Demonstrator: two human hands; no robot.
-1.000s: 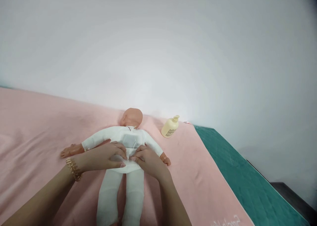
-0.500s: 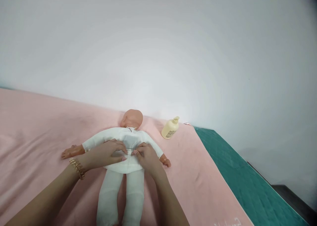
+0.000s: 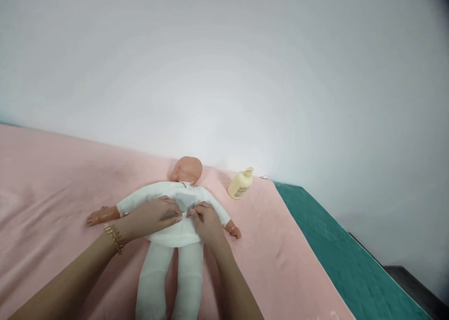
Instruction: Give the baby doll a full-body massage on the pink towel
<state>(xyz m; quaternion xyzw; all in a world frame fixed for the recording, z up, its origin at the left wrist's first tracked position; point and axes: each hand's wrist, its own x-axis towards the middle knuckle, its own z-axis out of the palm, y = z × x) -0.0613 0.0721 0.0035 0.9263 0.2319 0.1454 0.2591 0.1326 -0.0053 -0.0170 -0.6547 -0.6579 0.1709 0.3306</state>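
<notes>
Lay face down on a pink fleece blanket (image 3: 63, 179), head away from the camera: a baby doll in a white cloth body suit (image 3: 171, 245), bald plastic head (image 3: 187, 169) turned a little to the left, arms spread to both sides, legs running toward the bottom edge of the view. Showed bare plastic at the doll's hand on the left (image 3: 100, 215) and at the one on the right (image 3: 234, 229).

Rested palm down on the middle of the doll's back: the left hand (image 3: 150, 217), fingers curled loosely, fingertips pointing right and touching the cloth beside a small white patch (image 3: 184, 199) sewn on the back. Wore a gold chain bracelet (image 3: 114, 238) at the wrist. Met it from the other side: the right hand (image 3: 206, 224), also on the doll's back, fingers bent, tips pressed to the cloth just beside those of the left. Neither closed into a full grip; could not tell whether a fold of cloth was pinched between the fingertips.

Stood tilted near the far edge of the blanket, to the right of the doll's head and apart from it: a pale yellow pump bottle (image 3: 240, 184). Showed at the right, beside the blanket: a green quilted mattress (image 3: 336, 259). Rose behind everything: a plain white wall (image 3: 224, 67).
</notes>
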